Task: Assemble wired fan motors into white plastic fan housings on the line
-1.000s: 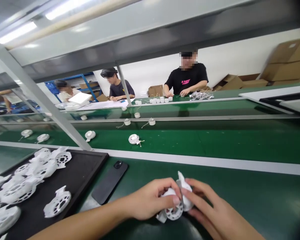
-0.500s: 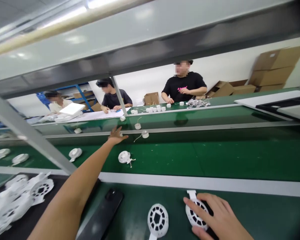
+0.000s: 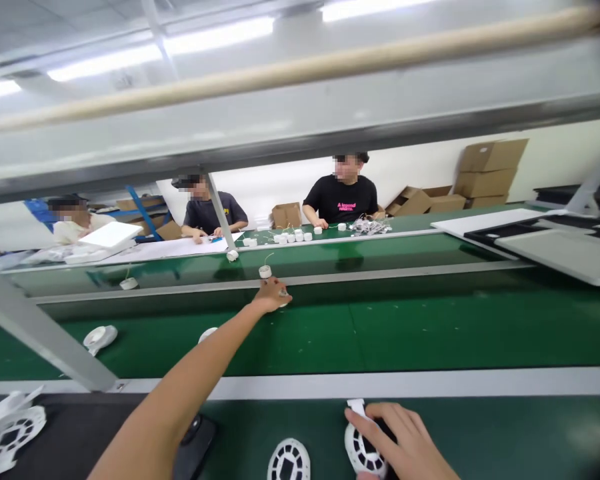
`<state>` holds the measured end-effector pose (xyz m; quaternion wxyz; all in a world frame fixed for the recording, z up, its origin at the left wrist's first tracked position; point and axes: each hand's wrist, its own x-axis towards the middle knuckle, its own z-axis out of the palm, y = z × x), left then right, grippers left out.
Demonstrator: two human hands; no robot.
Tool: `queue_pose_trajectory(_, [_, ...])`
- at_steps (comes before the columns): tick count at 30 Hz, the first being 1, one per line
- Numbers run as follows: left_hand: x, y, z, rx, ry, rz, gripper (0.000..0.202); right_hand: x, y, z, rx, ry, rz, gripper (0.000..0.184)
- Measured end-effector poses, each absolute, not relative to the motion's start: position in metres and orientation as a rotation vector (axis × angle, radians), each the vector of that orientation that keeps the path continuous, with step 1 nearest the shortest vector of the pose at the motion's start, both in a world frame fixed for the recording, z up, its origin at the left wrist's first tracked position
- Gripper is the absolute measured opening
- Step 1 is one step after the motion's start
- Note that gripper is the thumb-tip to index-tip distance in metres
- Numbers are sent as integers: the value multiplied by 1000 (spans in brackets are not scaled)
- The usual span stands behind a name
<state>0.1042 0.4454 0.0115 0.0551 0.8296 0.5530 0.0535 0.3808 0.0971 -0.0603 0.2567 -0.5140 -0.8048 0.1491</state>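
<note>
My left hand (image 3: 271, 295) reaches far across the green belt, its fingers curled around a small white round part (image 3: 283, 293) that is mostly hidden. Just beyond it stands another small white cylinder (image 3: 265, 272) with a thin wire. My right hand (image 3: 397, 437) grips a white slotted fan cover (image 3: 360, 448) on the near green surface, index finger along its tab and thumb at its lower edge. To its left lies a second white fan cover (image 3: 289, 460), cut off by the bottom of the view.
A dark phone (image 3: 197, 443) lies under my left forearm. White housings (image 3: 100, 339) sit on the belt, and more covers (image 3: 13, 430) lie on a black tray at left. A slanted metal post (image 3: 45, 327) stands at left. Several co-workers sit across the line near small white parts (image 3: 293, 237).
The view has shifted. My left hand has moved right along the belt to the wired white part, and its spread fingers have curled in. My right hand stays on the fan cover.
</note>
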Motion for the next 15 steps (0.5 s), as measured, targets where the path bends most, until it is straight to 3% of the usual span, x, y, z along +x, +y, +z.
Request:
queue_pose_trajectory(7, [206,346,33,2689,1308,174,33,390,68,-22,-1380,-1788,754,57])
queue_pose_trajectory(12, [253,247,33,2686,934,361,27,413,54,-3,-1189,-1653,509,50])
queue_pose_trajectory(15, [259,173,11,2581,731,437,35,418,50,4,-1025,-1605,395,50])
